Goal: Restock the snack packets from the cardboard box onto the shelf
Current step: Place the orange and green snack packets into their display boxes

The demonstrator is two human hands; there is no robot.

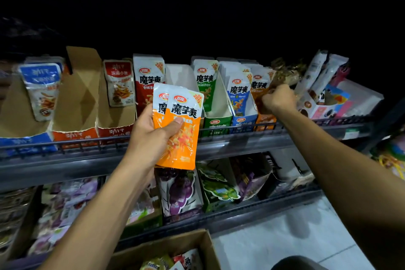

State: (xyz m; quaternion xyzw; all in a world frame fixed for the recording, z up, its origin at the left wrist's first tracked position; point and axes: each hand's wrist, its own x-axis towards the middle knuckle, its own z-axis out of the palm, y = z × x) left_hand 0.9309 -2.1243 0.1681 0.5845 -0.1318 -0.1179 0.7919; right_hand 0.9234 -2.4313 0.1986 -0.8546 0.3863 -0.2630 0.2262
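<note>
My left hand (153, 136) grips two orange-and-white snack packets (182, 136), held upright in front of the upper shelf rail (230, 131). My right hand (278, 98) reaches into the orange display carton (265, 120) on that shelf, fingers curled round the orange packets (259, 85) standing in it. Red (148, 76), green (205, 81) and blue (238, 94) packets of the same brand stand in neighbouring cartons. The cardboard box (203, 245) sits open on the floor at the bottom, with a few packets visible inside.
Fish-snack packets (119, 82) and brown cartons fill the shelf's left part. Pink and white boxes (328, 103) stand at its right end. A lower shelf (219, 215) holds purple and green fruit packets. Pale floor tiles (285, 237) lie right of the box.
</note>
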